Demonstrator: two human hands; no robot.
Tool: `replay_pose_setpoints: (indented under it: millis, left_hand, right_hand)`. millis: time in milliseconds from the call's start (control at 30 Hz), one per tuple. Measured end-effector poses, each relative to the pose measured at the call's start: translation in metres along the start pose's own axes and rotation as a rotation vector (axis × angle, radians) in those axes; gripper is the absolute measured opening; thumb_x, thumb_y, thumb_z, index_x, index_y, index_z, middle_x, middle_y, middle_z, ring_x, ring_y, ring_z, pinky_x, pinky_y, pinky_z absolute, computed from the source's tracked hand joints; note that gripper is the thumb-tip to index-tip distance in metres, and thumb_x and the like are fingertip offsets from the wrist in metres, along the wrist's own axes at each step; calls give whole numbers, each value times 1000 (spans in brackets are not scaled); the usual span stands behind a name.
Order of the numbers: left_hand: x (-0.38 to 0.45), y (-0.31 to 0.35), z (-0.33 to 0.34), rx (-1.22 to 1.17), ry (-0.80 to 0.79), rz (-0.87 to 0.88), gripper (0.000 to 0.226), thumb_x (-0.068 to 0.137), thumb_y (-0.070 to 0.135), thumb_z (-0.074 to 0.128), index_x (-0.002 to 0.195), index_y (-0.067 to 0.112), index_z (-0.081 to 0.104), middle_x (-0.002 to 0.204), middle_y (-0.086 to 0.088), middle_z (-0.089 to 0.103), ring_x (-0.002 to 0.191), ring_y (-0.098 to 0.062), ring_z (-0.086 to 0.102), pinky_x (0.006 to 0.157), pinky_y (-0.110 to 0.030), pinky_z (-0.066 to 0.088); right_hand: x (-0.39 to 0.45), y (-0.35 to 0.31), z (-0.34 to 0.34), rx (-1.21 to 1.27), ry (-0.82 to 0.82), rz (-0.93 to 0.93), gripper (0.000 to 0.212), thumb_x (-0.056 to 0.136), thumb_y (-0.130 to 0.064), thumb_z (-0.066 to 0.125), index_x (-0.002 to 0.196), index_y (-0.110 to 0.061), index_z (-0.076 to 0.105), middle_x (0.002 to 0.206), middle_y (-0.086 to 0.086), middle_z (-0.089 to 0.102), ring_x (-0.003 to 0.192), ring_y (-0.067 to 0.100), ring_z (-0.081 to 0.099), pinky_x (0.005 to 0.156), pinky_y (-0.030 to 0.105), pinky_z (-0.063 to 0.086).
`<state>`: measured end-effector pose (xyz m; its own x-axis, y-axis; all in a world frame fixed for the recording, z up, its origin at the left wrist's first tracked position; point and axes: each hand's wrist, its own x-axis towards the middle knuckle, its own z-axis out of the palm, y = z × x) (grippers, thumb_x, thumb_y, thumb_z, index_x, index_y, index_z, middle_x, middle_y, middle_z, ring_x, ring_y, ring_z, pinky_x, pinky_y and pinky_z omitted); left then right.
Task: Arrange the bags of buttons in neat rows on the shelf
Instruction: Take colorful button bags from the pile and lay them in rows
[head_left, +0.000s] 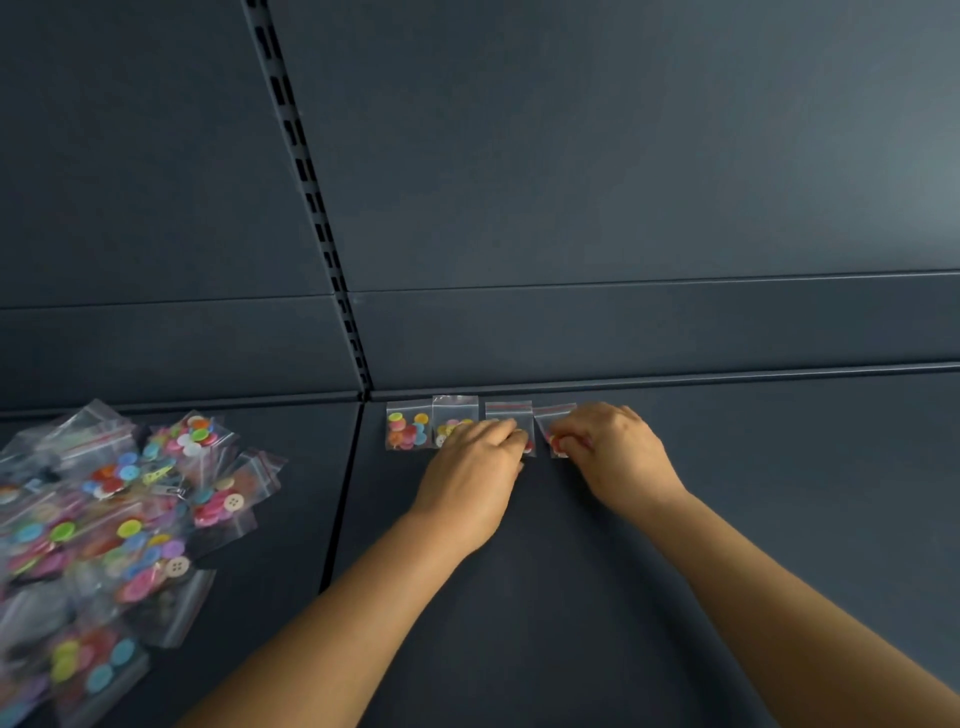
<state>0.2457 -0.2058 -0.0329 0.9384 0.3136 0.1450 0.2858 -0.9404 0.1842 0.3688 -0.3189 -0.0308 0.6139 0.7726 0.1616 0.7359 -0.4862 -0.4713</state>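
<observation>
Several small clear zip bags of coloured buttons lie side by side along the back edge of the dark shelf (571, 597). The leftmost bag (408, 432) and the second bag (455, 418) lie free of my hands. My left hand (475, 467) has its fingertips on the third bag (510, 415) and covers its lower part. My right hand (613, 452) pinches the fourth bag (555, 426) at its lower edge with curled fingers. A loose pile of button bags (114, 525) sits on the neighbouring shelf section at the left.
A slotted upright (306, 208) divides the dark back panels. A seam (345, 493) separates the two shelf sections. Bare shelf surface stretches to the right of the row and toward me.
</observation>
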Motion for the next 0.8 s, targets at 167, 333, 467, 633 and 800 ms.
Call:
replay_pose_setpoints:
  millis: [167,333,467,633,800]
  left_hand:
    - [3,-1,-1,10,-6,-44,37,99,17,40,134,8,48,140,-6,46,131,-23,40,111,-33,22]
    - [4,3,-7,-4,8,-83,40,100,21,39,139,13,42,143,-3,41,130,-23,37,109,-31,23]
    - [5,4,-7,-3,-11,-77,37,99,19,40,135,11,48,137,-4,46,125,-25,41,106,-33,26]
    - [8,1,-5,-10,-27,-86,34,98,21,42,129,11,52,131,-3,50,121,-23,44,103,-33,31]
    - [4,1,-10,-19,-24,-110,35,97,25,46,130,12,51,134,-2,46,124,-24,42,102,-34,34]
  right_hand:
    - [13,-2,11,32,40,-8,18,91,-17,54,80,-16,69,79,-10,56,86,14,49,80,22,32]
    - [20,-5,17,55,29,23,16,90,-22,55,84,-21,70,97,-4,63,99,20,51,82,24,36]
    - [17,-3,14,52,21,29,15,91,-23,57,92,-22,72,106,-4,64,105,21,51,86,23,34]
    - [18,-6,11,51,17,63,17,91,-23,55,95,-23,72,110,-4,63,110,23,49,90,30,40]
    - [14,-16,5,-22,-10,73,22,93,-26,52,108,-21,67,118,-1,60,113,23,46,87,30,40]
